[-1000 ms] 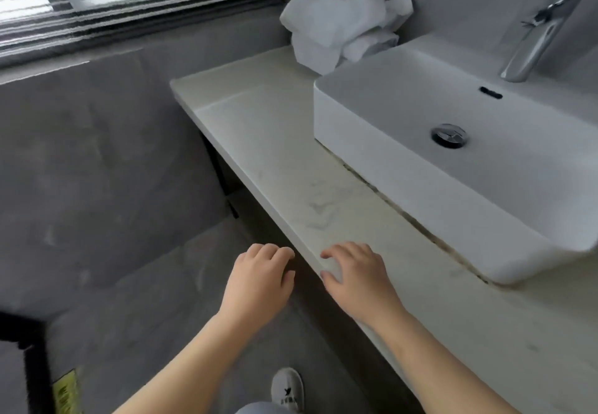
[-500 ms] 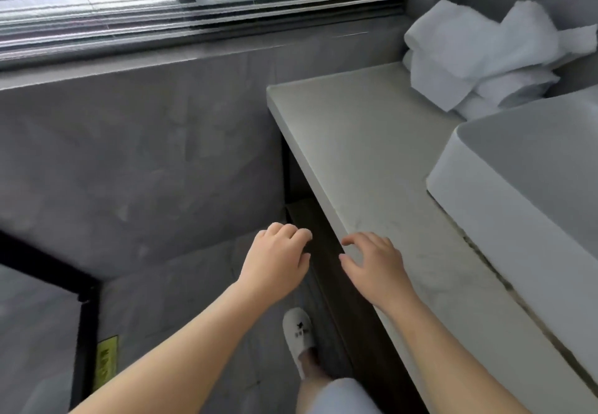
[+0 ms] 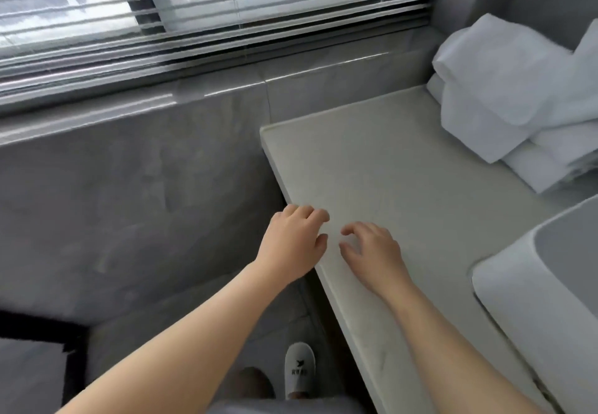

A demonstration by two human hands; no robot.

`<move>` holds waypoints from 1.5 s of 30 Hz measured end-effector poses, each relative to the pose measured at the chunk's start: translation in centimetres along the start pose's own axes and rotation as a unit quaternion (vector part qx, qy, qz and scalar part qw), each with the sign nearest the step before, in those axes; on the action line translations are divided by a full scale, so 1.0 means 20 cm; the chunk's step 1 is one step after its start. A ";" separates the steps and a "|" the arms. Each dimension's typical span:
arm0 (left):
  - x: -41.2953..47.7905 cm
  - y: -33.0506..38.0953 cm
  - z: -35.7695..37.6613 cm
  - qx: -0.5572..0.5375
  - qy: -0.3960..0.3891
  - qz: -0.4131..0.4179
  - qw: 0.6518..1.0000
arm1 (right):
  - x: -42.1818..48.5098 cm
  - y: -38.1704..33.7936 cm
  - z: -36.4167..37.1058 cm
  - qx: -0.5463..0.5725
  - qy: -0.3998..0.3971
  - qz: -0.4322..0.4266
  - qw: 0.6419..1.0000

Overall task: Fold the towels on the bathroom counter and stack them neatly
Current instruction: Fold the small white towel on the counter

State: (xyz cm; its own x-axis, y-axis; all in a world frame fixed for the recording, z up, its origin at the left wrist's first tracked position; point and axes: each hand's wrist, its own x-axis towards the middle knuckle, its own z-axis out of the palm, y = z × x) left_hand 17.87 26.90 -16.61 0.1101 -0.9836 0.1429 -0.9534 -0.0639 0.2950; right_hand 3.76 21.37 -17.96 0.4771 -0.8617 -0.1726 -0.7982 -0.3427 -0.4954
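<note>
A loose heap of white towels (image 3: 504,100) lies at the far right end of the pale stone counter (image 3: 388,161), against the wall. My left hand (image 3: 293,240) hovers over the counter's front edge with loosely curled fingers, holding nothing. My right hand (image 3: 372,252) is just right of it, over the counter top, fingers relaxed and empty. Both hands are well short of the towels.
A white basin (image 3: 530,290) stands on the counter at the right. A window with slatted blinds (image 3: 207,12) runs along the back wall above a grey tiled ledge. Below the counter are the grey floor and my white slipper (image 3: 299,370).
The view has swung left and closer to the counter's end; the towels now sit at the right edge of the frame. Both hands have moved forward over the counter edge, still empty.
</note>
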 end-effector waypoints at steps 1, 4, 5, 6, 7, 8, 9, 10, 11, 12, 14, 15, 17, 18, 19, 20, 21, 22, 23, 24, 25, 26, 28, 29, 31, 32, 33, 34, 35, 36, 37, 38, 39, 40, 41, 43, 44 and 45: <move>0.06 -0.01 0.00 0.005 -0.008 0.008 1.000 | 0.03 0.01 -0.02 0.000 0.002 0.006 1.000; 0.24 -0.03 0.02 -0.004 -0.035 0.026 0.999 | 0.13 0.05 -0.07 0.005 0.024 0.037 0.999; 0.29 -0.03 0.03 -0.009 -0.046 0.030 0.998 | 0.16 0.07 -0.09 0.007 0.031 0.051 0.998; 0.35 -0.03 0.04 -0.011 -0.056 0.036 0.998 | 0.19 0.08 -0.10 0.007 0.037 0.063 0.997; 0.40 -0.03 0.05 -0.012 -0.067 0.042 0.997 | 0.22 0.10 -0.12 0.009 0.043 0.076 0.996; 0.46 -0.03 0.06 -0.011 -0.078 0.050 0.996 | 0.26 0.12 -0.14 0.012 0.048 0.089 0.995; 0.52 -0.04 0.07 -0.009 -0.086 0.059 0.994 | 0.29 0.13 -0.15 0.017 0.054 0.103 0.993; 0.57 -0.05 0.08 -0.008 -0.093 0.070 0.993 | 0.33 0.14 -0.17 0.020 0.063 0.115 0.991; 0.63 -0.05 0.09 -0.008 -0.099 0.082 0.992 | 0.38 0.15 -0.20 0.020 0.075 0.126 0.989; 0.69 -0.06 0.09 -0.007 -0.106 0.093 0.990 | 0.42 0.16 -0.22 0.022 0.089 0.140 0.986; 0.82 -0.07 0.08 -0.002 -0.114 0.122 0.986 | 0.51 0.17 -0.28 0.029 0.125 0.166 0.978; 0.89 -0.07 0.08 -0.002 -0.114 0.136 0.984 | 0.56 0.17 -0.32 0.031 0.143 0.175 0.974; 1.02 -0.06 0.07 -0.006 -0.115 0.158 0.981 | 0.64 0.19 -0.39 0.020 0.173 0.188 0.967; 1.09 -0.04 0.06 -0.008 -0.115 0.169 0.979 | 0.67 0.20 -0.43 0.008 0.188 0.189 0.964; 1.15 -0.03 0.05 -0.009 -0.113 0.181 0.977 | 0.71 0.21 -0.47 -0.005 0.204 0.190 0.960; 1.22 -0.01 0.05 -0.009 -0.111 0.194 0.975 | 0.74 0.22 -0.50 -0.015 0.221 0.193 0.956; 1.28 0.01 0.05 -0.011 -0.107 0.209 0.972 | 0.78 0.23 -0.54 -0.020 0.240 0.198 0.950; 1.35 0.03 0.05 -0.014 -0.100 0.223 0.970 | 0.81 0.25 -0.58 -0.023 0.261 0.205 0.943; 1.41 0.06 0.05 -0.020 -0.093 0.233 0.968 | 0.83 0.27 -0.61 -0.026 0.285 0.214 0.934; 1.47 0.10 0.06 -0.029 -0.088 0.241 0.966 | 0.85 0.29 -0.65 -0.032 0.308 0.224 0.924; 1.53 0.15 0.06 -0.040 -0.083 0.248 0.964 | 0.87 0.32 -0.69 -0.041 0.329 0.238 0.913; 1.58 0.20 0.06 -0.049 -0.076 0.256 0.963 | 0.89 0.34 -0.73 -0.051 0.346 0.256 0.901; 1.68 0.30 0.08 -0.060 -0.060 0.273 0.958 | 0.92 0.40 -0.80 -0.060 0.370 0.292 0.880; 1.73 0.35 0.09 -0.060 -0.051 0.279 0.957 | 0.93 0.43 -0.82 -0.062 0.379 0.304 0.872; 1.81 0.43 0.12 -0.038 -0.030 0.286 0.957 | 0.96 0.49 -0.87 -0.074 0.390 0.320 0.860; 1.85 0.47 0.14 -0.016 -0.019 0.285 0.958 | 0.97 0.52 -0.89 -0.078 0.389 0.330 0.856; 1.88 0.50 0.17 0.006 -0.009 0.283 0.959 | 0.99 0.54 -0.90 -0.075 0.383 0.343 0.854; 1.91 0.53 0.19 0.020 -0.003 0.280 0.960 | 1.00 0.56 -0.92 -0.068 0.373 0.355 0.855; 1.94 0.55 0.22 0.028 -0.001 0.279 0.960 | 1.01 0.59 -0.92 -0.065 0.363 0.364 0.855; 1.97 0.57 0.24 0.032 -0.003 0.278 0.960 | 1.01 0.61 -0.93 -0.073 0.357 0.369 0.855; 2.00 0.59 0.25 0.033 -0.006 0.279 0.960 | 1.01 0.63 -0.94 -0.089 0.358 0.370 0.853; 2.01 0.60 0.27 0.030 -0.009 0.279 0.960 | 1.01 0.65 -0.94 -0.104 0.368 0.365 0.849; 2.03 0.62 0.27 0.019 -0.012 0.276 0.961 | 1.00 0.67 -0.95 -0.110 0.384 0.358 0.844; 2.04 0.63 0.28 0.000 -0.012 0.270 0.963 | 0.99 0.68 -0.96 -0.107 0.401 0.352 0.839; 2.04 0.64 0.28 -0.025 -0.006 0.261 0.965 | 0.99 0.69 -0.97 -0.101 0.416 0.348 0.834; 2.03 0.63 0.27 -0.062 0.016 0.243 0.968 | 0.97 0.70 -0.97 -0.090 0.431 0.339 0.831; 2.01 0.63 0.27 -0.070 0.021 0.239 0.968 | 0.96 0.69 -0.96 -0.083 0.430 0.335 0.834; 1.99 0.61 0.28 -0.076 0.018 0.237 0.968 | 0.95 0.68 -0.94 -0.074 0.426 0.331 0.839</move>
State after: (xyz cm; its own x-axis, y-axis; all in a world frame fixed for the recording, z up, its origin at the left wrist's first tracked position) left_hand 9.04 -14.05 -12.51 -0.3174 -0.8896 0.3283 -0.8473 0.4215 0.3231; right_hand -4.93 -6.68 -11.89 -0.4740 -0.8149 0.3336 -0.8518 0.3284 -0.4081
